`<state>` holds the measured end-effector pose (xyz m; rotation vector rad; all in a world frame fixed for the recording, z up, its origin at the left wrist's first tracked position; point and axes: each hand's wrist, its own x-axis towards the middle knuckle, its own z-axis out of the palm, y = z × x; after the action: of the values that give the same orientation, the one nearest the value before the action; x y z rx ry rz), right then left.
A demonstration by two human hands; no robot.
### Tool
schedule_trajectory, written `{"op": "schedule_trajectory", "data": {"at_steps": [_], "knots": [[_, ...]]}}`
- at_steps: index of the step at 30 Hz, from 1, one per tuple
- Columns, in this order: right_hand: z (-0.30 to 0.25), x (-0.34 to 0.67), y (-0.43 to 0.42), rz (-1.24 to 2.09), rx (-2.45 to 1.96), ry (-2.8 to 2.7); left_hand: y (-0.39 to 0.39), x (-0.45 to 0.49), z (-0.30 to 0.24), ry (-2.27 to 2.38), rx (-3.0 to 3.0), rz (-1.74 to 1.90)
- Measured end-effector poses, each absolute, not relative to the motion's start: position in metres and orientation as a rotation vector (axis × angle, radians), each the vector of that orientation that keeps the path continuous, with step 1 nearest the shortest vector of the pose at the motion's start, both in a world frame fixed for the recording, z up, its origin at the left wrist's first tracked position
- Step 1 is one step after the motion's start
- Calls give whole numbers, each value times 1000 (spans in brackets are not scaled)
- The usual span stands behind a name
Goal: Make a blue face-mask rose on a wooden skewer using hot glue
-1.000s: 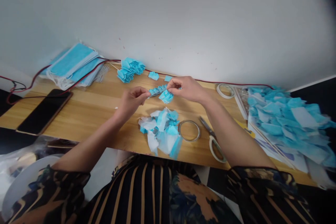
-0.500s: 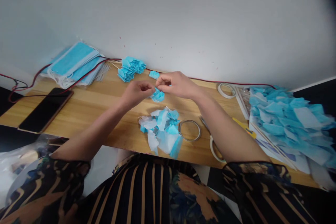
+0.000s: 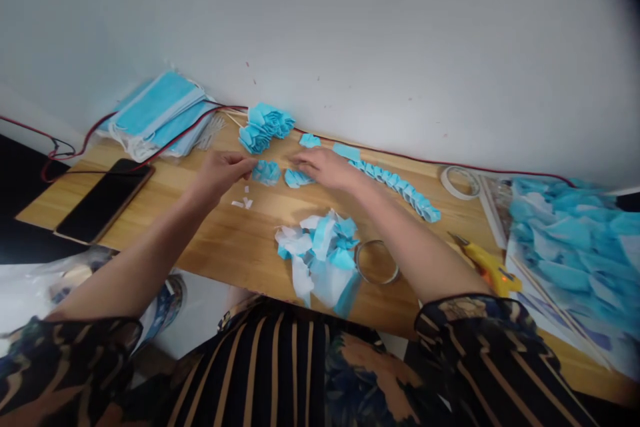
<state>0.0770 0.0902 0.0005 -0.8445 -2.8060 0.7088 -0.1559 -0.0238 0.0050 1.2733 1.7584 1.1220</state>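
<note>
My left hand (image 3: pixel 220 170) rests on the wooden table (image 3: pixel 190 227), its fingers pinched at the edge of a small rolled blue piece (image 3: pixel 267 171). To its right my right hand (image 3: pixel 323 167) lies with fingers stretched flat, touching another small blue folded piece (image 3: pixel 296 178). A long pleated blue strip (image 3: pixel 400 185) runs from behind my right wrist toward the right. Two small white scraps (image 3: pixel 243 202) sit just below my left hand.
Finished blue rosettes (image 3: pixel 265 127) and a stack of face masks (image 3: pixel 160 110) lie by the wall. A phone (image 3: pixel 103 200) is at left. Near me lie a scrap pile (image 3: pixel 320 247), a tape ring (image 3: pixel 377 261) and a yellow glue gun (image 3: pixel 487 267). Cut blue pieces (image 3: pixel 575 240) are heaped at right.
Both hands came down from mid-air to the table and further back. The pleated strip they held now lies on the table, and the view has shifted.
</note>
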Motion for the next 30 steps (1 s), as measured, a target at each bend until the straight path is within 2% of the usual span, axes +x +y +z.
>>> {"op": "schedule_trajectory", "data": {"at_steps": [8, 15, 24, 30], "knots": [[-12, 64, 111, 935, -823, -2796, 4, -160, -18, 1786, 1224, 933], [-1, 104, 110, 1408, -923, -2426, 16, -143, -17, 1738, 1374, 810], [-1, 93, 91, 1403, -1044, -2431, 11, -131, -20, 1945, 1694, 690], [-1, 89, 87, 1365, -1099, -2408, 9, -133, -20, 1999, 1834, 408]]}}
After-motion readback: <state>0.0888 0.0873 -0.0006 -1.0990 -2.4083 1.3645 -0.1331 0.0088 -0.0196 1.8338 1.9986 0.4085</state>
